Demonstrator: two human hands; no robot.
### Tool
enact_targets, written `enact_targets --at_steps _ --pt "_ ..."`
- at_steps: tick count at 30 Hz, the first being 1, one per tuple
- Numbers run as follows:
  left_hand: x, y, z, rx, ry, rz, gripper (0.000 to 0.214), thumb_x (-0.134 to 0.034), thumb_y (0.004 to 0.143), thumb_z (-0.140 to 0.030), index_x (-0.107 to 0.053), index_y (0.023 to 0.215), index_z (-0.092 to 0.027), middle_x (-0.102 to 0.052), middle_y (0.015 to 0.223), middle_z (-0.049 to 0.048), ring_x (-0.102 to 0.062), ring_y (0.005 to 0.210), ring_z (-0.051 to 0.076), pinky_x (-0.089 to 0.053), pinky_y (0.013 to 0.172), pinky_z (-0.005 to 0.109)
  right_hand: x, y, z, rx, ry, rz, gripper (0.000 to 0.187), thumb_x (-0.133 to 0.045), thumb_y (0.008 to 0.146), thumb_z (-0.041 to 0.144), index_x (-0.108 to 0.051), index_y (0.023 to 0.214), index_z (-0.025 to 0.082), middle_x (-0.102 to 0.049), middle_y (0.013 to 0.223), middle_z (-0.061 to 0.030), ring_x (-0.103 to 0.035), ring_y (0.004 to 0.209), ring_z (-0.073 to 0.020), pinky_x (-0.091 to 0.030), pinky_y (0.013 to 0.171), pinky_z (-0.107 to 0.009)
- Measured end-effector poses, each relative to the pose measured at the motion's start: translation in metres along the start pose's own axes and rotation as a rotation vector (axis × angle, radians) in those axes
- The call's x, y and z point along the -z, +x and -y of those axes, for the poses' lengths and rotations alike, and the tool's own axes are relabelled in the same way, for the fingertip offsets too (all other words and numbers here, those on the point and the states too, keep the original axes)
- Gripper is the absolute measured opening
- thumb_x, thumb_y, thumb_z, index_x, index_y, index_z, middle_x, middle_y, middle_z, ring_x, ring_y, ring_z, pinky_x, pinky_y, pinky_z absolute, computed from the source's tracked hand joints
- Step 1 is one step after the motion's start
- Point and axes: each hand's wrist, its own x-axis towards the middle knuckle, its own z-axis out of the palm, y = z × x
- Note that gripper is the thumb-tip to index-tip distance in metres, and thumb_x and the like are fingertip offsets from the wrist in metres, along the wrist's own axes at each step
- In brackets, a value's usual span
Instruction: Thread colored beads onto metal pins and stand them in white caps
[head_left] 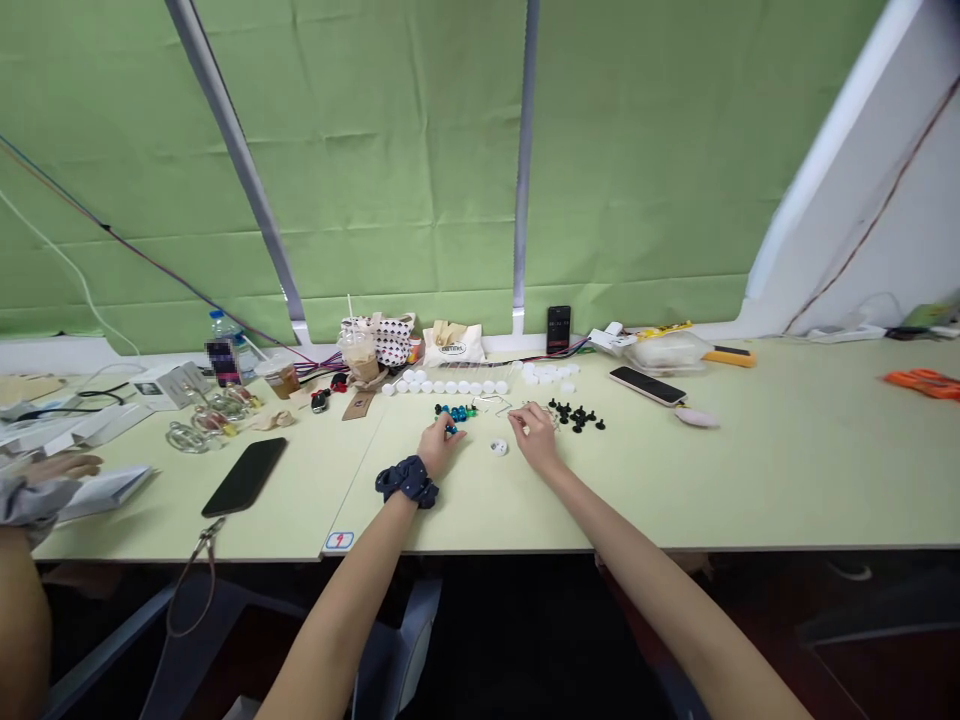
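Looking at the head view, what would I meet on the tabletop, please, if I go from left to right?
Dark phone with strap, left hand, round white piece, right hand, small black pieces, second phone, orange scissors.

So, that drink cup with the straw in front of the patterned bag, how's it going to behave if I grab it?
The cup looks like thin clear plastic, so it would probably dent if squeezed. The brown drink inside likely adds weight and may slosh. The tall straw could catch a sleeve and tip it.
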Motion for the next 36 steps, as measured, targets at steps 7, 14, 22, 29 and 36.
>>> enact_targets --at_steps 7,14,22,29,36 --pt "0.003 0.007 -0.011 0.191 -0.629 0.01 0.042 -0.07 0.065 -0.044 -0.07 0.09 -0.01 -0.066 0.072 0.0071 -0.056 0.061 0.016 -0.047 0.06 0.032 -0.023 0.022 0.022 -0.098 0.408 0.128 0.017 -0.055 0.082 0.031 -0.066 0.081 0.019 -0.05 0.088 -0.0053 -0.051 0.062 -0.0121 -0.048 0.052 -0.026" --pt "0.001 0.019 -0.028 0.28 -1.042 0.275 0.048 -0.074 0.064 -0.036 -0.067 0.103 -0.009 -0.07 0.092 0.0134 -0.064 0.079 0.022 -0.049 0.078 0.038 -0.032 0.031 0.021 -0.026 0.445 0.288 0.015 -0.053 0.084 0.025 -0.068 0.084 0.019 -0.052 0.089 -0.006 -0.055 0.073 -0.0143 -0.048 0.061 -0.027" --pt "0.003 0.02 -0.026 0.355 -1.091 0.289 0.038 -0.072 0.067 -0.036 -0.068 0.094 -0.008 -0.068 0.07 0.009 -0.061 0.062 0.017 -0.049 0.066 0.032 -0.022 0.043 0.011 -0.019 0.451 0.404 0.019 -0.05 0.086 0.027 -0.068 0.087 0.021 -0.053 0.092 -0.0066 -0.056 0.08 -0.0159 -0.047 0.064 -0.028" --pt "0.006 0.018 -0.028 0.361 -1.003 0.302 0.032 -0.069 0.069 -0.037 -0.066 0.09 -0.012 -0.064 0.069 0.0042 -0.053 0.054 0.011 -0.041 0.053 0.024 -0.017 0.048 0.011 -0.034 0.512 0.567 0.021 -0.045 0.089 0.027 -0.065 0.087 0.021 -0.051 0.093 -0.0055 -0.051 0.058 -0.0095 -0.047 0.056 -0.026" --pt "0.013 0.011 -0.043 0.232 -0.761 0.351 0.028 -0.069 0.069 -0.034 -0.069 0.09 -0.016 -0.067 0.078 0.0057 -0.052 0.061 0.013 -0.038 0.056 0.024 0.012 0.056 0.03 0.06 0.285 0.791 0.008 -0.046 0.086 0.018 -0.052 0.091 0.021 -0.049 0.096 -0.003 -0.052 0.079 -0.0142 -0.043 0.07 -0.028"
